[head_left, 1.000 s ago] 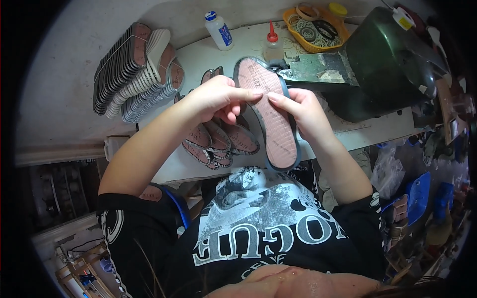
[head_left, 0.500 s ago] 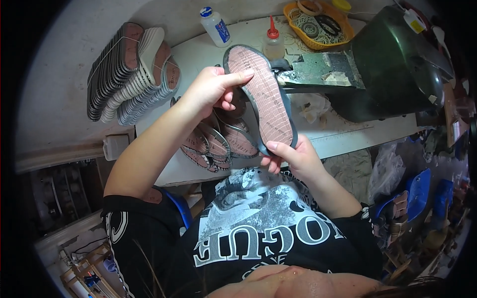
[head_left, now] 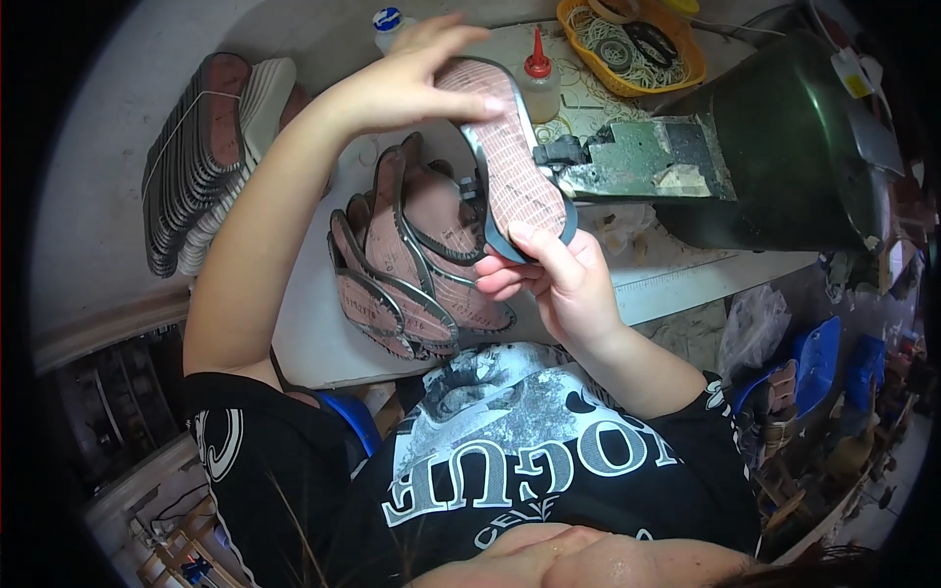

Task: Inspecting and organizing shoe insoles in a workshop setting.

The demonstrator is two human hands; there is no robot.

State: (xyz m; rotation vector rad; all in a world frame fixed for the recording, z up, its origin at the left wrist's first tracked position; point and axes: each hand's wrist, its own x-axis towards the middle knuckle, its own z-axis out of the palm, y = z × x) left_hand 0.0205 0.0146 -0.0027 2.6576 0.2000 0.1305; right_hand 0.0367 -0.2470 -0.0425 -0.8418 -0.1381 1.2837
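A shoe insole (head_left: 518, 162), pinkish-brown with a grid of lines and a dark rim, is held up over the table beside a green machine's narrow arm. My right hand (head_left: 569, 279) grips its near end, thumb on the upper face and fingers underneath. Over the far end, my left hand (head_left: 417, 83) has its fingers stretched out and spread, with the thumb lying across the insole's face. Below and to the left, a loose pile of similar insoles (head_left: 392, 260) rests on the white table (head_left: 309, 338).
Banded stacks of insoles (head_left: 206, 137) stand at the left. The green machine (head_left: 784, 137) takes up the right, its arm (head_left: 642, 162) reaching toward the insole. A red-nozzled bottle (head_left: 539, 90), a blue-capped bottle (head_left: 388, 27) and a yellow basket (head_left: 642, 90) of rubber bands are at the back.
The insole has moved slightly away from me and left, closer to upright in view. My left hand has loosened its grip and spread its fingers; my right hand still holds the near end.
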